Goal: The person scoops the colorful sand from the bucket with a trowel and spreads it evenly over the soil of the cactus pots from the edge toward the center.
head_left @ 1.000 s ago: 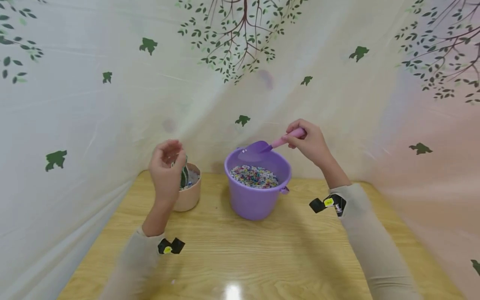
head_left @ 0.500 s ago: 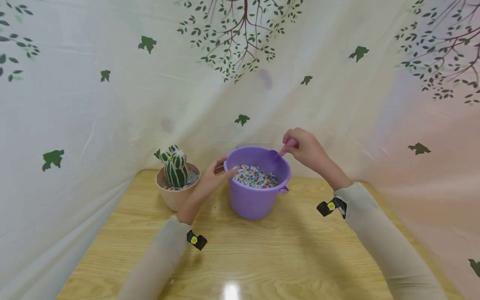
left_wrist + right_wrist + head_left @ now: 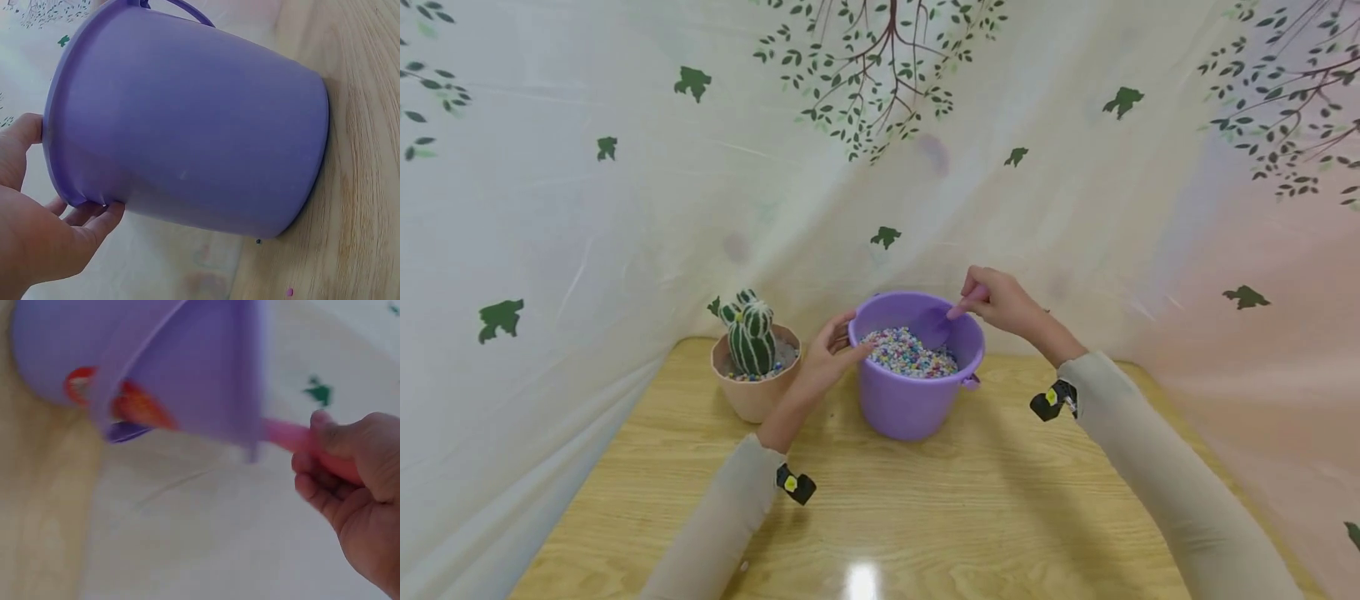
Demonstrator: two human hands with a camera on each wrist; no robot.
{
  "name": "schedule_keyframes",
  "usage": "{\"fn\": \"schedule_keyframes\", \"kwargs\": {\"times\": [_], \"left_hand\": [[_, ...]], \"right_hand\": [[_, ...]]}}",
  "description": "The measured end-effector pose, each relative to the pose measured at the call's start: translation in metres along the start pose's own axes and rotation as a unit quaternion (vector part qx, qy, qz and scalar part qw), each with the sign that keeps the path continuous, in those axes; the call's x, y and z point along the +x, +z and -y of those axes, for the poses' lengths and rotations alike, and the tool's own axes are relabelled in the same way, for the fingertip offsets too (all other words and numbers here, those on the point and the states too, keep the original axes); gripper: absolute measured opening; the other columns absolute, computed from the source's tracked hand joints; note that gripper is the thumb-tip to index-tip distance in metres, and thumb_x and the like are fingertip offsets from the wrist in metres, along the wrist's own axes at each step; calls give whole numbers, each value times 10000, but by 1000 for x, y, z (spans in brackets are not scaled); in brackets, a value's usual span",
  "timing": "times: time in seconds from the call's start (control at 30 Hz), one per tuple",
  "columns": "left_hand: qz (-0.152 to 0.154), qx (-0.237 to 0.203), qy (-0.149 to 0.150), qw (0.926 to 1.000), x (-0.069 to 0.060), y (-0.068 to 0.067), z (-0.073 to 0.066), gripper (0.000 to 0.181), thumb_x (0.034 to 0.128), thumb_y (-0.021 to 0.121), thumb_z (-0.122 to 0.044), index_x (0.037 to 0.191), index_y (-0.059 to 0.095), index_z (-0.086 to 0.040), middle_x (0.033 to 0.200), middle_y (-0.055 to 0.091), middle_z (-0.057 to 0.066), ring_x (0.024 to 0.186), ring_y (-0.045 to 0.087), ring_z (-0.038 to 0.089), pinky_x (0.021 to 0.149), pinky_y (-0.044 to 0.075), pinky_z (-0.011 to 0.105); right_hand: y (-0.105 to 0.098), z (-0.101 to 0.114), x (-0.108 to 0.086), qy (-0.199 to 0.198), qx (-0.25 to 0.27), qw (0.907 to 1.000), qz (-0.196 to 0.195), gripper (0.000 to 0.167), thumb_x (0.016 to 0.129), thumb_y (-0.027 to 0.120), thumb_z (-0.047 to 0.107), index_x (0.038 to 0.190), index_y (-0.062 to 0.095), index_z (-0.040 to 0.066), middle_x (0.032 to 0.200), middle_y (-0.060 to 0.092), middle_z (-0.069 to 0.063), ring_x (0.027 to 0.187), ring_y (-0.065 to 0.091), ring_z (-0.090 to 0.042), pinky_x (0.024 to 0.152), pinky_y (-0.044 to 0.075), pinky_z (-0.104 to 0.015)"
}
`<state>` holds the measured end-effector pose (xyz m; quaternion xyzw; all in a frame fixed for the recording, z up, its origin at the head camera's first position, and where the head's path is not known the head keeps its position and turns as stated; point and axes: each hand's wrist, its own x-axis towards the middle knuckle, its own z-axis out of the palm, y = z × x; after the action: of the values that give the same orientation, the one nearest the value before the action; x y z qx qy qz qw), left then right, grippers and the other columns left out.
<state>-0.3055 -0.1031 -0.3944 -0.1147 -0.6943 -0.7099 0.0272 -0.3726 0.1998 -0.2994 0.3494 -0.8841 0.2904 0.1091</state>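
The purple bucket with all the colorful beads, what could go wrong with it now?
Some beads might spill over the rim if the right hand lifts the shovel fast, since its scoop is down inside the purple bucket. The bucket could also tip if the left hand, holding its rim, pulled hard. And the left arm looks close to the cactus pot, so it might bump it.

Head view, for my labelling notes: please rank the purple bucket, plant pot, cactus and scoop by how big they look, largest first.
1. Purple bucket
2. Plant pot
3. Cactus
4. Scoop: smallest as it shows, though the right hand covers part of its handle.
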Motion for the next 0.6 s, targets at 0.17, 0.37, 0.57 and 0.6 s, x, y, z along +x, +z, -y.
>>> {"fn": "schedule_keyframes", "kwargs": {"times": [0.17,0.37,0.57,0.6], "left_hand": [[8,240,80,9997,-3,-1,2,700,951,724,-142,1559,381,-104,1524,483,187,1388,483,349,1149,453,475],[12,206,115,9997,-4,1,2,711,948,728,-157,1566,378,-119,1524,482,173,1386,486,342,1139,462,472],[-6,91,162,9998,-3,2,2,711,951,723,-144,1569,374,-114,1524,475,176,1391,480,362,1138,462,480],[0,109,168,9998,-2,3,2,714,952,721,-151,1572,369,-113,1528,472,179,1393,478,365,1140,461,481]], "right_hand": [[17,-18,2,583,791,9950,191,92,984,635,1,952,550,-18,936,779,-181,799,741,-344,509,331,-199],[21,-7,7,1370,551,9890,-83,109,967,660,26,1000,582,-42,931,773,-207,857,737,-350,598,476,-189],[21,10,16,2348,773,9688,-166,215,947,643,49,1077,595,-116,913,757,-256,638,659,-186,542,537,-215],[21,12,17,2457,835,9656,-169,226,946,639,49,1082,593,-125,892,759,-251,604,640,-154,530,540,-218]]}}
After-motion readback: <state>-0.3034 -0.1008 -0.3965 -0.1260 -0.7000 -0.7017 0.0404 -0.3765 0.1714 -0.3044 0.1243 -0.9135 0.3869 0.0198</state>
